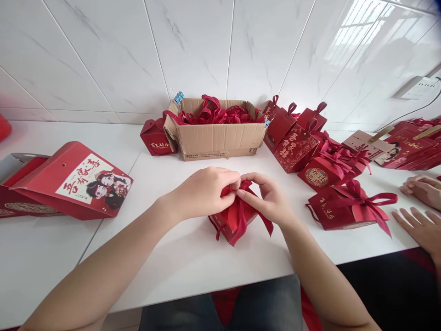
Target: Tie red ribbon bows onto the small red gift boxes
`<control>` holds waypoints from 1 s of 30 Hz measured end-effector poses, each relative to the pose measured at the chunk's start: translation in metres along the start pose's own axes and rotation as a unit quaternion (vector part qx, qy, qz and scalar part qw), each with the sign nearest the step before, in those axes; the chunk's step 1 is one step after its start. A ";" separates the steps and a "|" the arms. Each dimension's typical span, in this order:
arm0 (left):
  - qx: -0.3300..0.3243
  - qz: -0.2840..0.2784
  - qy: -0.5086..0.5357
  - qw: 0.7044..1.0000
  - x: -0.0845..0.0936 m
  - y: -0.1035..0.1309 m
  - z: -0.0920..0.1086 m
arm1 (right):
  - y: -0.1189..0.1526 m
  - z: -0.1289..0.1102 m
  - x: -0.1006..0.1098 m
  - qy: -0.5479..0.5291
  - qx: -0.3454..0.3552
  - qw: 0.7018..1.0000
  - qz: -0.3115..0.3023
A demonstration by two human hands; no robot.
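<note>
A small red gift box (223,224) sits on the white table in front of me. Dark red ribbon (242,218) runs over its top, with loose tails hanging at the front and right. My left hand (210,191) pinches the ribbon from the left at the top of the box. From the right, my right hand (267,197) closes thumb and fingers on the ribbon at the same spot. The fingertips of both hands meet there and partly cover the ribbon's crossing. A twisted red cord (217,228) hangs at the box's left side.
Behind stands a cardboard box (217,140) full of red ribbons, with a small red box (156,138) beside it. Large red cartons (79,184) lie left. Finished-looking boxes with bows (351,204) and handled boxes (296,147) stand right. Another person's hands (418,225) rest at the right edge.
</note>
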State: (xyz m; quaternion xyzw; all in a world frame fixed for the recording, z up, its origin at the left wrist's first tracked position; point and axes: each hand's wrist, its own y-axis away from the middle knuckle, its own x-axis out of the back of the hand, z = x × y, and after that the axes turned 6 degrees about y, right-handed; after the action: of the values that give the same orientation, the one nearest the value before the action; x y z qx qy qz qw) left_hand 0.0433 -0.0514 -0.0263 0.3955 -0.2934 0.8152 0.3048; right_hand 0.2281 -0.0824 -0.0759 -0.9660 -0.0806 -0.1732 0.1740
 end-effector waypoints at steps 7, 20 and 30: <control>0.022 -0.011 0.077 0.997 0.003 0.002 0.004 | 0.000 -0.002 0.004 0.034 0.006 0.999 -0.007; 0.016 -0.026 -0.012 0.999 0.005 0.003 0.004 | 0.000 0.002 0.016 0.060 0.068 0.996 -0.004; 0.031 -0.039 -0.039 0.998 0.005 0.004 -0.001 | 0.003 0.005 0.026 0.197 0.161 0.965 -0.069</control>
State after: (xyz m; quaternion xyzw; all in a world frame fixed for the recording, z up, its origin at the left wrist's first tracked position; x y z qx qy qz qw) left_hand 0.0375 -0.0518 -0.0234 0.4474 -0.2635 0.7955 0.3123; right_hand 0.2546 -0.0805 -0.0714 -0.8644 -0.1376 -0.3559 0.3273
